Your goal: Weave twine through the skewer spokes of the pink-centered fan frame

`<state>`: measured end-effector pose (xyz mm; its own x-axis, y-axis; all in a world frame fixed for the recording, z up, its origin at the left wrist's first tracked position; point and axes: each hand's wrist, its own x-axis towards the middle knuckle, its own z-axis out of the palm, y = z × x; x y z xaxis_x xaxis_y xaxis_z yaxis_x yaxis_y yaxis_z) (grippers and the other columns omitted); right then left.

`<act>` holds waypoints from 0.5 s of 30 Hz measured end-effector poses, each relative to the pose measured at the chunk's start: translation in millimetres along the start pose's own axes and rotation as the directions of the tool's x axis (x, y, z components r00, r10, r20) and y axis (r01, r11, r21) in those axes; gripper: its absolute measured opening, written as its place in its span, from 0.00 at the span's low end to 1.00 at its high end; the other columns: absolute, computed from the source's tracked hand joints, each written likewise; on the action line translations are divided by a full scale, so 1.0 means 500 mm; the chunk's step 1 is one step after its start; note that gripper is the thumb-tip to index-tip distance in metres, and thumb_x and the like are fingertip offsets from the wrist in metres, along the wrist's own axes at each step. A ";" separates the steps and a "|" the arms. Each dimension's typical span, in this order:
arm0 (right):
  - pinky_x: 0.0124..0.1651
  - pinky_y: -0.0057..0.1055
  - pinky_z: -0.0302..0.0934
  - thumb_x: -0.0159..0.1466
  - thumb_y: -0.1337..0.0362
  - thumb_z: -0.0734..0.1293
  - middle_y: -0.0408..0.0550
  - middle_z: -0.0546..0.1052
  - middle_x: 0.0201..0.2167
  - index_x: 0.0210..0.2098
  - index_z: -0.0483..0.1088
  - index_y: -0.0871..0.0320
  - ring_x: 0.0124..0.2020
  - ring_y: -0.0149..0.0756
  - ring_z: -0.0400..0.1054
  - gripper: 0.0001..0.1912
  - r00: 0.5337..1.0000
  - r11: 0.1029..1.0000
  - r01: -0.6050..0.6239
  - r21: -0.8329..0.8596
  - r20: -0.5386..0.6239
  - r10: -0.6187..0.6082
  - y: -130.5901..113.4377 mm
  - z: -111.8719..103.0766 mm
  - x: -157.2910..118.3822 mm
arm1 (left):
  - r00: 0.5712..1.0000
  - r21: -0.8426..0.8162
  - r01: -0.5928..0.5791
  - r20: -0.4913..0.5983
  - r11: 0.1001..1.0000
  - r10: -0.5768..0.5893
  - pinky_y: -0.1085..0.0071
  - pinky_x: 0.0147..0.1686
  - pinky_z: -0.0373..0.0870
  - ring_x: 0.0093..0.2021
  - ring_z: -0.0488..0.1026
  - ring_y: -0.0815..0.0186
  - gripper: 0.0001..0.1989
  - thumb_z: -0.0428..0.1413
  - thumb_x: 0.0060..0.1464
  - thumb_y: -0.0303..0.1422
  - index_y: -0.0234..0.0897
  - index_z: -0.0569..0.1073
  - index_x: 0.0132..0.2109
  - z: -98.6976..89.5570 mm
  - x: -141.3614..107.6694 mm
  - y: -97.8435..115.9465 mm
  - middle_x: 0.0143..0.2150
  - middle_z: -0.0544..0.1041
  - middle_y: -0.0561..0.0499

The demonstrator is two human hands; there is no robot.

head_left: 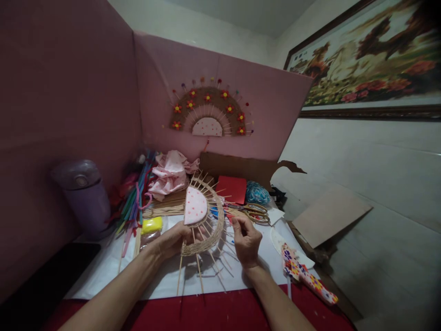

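A half-round frame of thin sticks (219, 220), woven with tan cord, has a white half-disc with pink dots (195, 205) at its middle. My left hand (177, 239) grips it near the lower end of the half-disc, fingers partly behind the sticks. To the right of the woven band is my right hand (246, 236), its thumb and index finger pinched together; what they hold, if anything, is too small to make out. Stick ends stick out past the band, the lower ones over the white sheet (161, 280).
A finished fan shape with red flowers (207, 97) hangs on the pink board. Behind my hands lie scissors (257, 214), blue yarn (257, 193), red paper (231, 189) and dotted cloth (170, 172). A purple bottle (86, 197) stands left; a floral glue gun (306, 276) lies right.
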<state>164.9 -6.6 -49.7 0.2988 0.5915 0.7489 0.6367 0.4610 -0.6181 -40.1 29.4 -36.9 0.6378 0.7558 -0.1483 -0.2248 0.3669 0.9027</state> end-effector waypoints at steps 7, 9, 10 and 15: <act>0.25 0.26 0.54 0.61 0.60 0.63 0.42 0.70 0.19 0.29 0.70 0.57 0.20 0.30 0.60 0.09 0.996 0.999 -0.017 0.046 0.083 0.013 -0.008 -0.001 0.005 | 0.998 0.011 -0.022 -0.065 1.000 0.023 0.70 0.31 0.64 0.30 0.71 0.63 0.22 0.50 0.28 0.17 0.29 0.74 0.37 0.016 -0.001 0.015 0.31 0.76 0.45; 0.26 0.26 0.54 0.61 0.60 0.63 0.43 0.70 0.20 0.28 0.70 0.57 0.21 0.30 0.61 0.09 0.991 0.997 -0.027 0.077 0.133 0.016 -0.010 -0.001 0.006 | 0.972 0.084 -0.133 -0.185 0.988 0.146 0.71 0.33 0.64 0.34 0.71 0.63 0.25 0.51 0.28 0.17 0.30 0.72 0.40 0.015 0.000 0.026 0.35 0.76 0.46; 0.27 0.27 0.55 0.61 0.60 0.62 0.43 0.70 0.21 0.28 0.69 0.57 0.22 0.31 0.62 0.09 0.987 0.996 -0.026 0.091 0.161 0.011 -0.011 -0.001 0.008 | 0.938 0.152 -0.191 -0.264 0.970 0.226 0.71 0.35 0.64 0.36 0.71 0.63 0.25 0.51 0.29 0.17 0.31 0.72 0.41 0.013 0.001 0.033 0.37 0.75 0.46; 0.35 0.30 0.59 0.64 0.63 0.57 0.47 0.72 0.29 0.34 0.72 0.57 0.32 0.35 0.67 0.12 0.955 0.976 -0.030 0.214 0.294 -0.035 -0.017 0.000 0.018 | 0.608 0.607 -0.227 -0.523 0.762 0.597 0.67 0.44 0.63 0.47 0.67 0.57 0.27 0.56 0.30 0.21 0.33 0.71 0.45 0.010 0.010 0.065 0.45 0.72 0.45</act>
<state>162.1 -5.4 -37.8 0.0538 0.7432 0.6670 0.4610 0.5740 -0.6767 -40.6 42.5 -6.1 -0.1323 0.9623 0.2376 0.1311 -0.2206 0.9665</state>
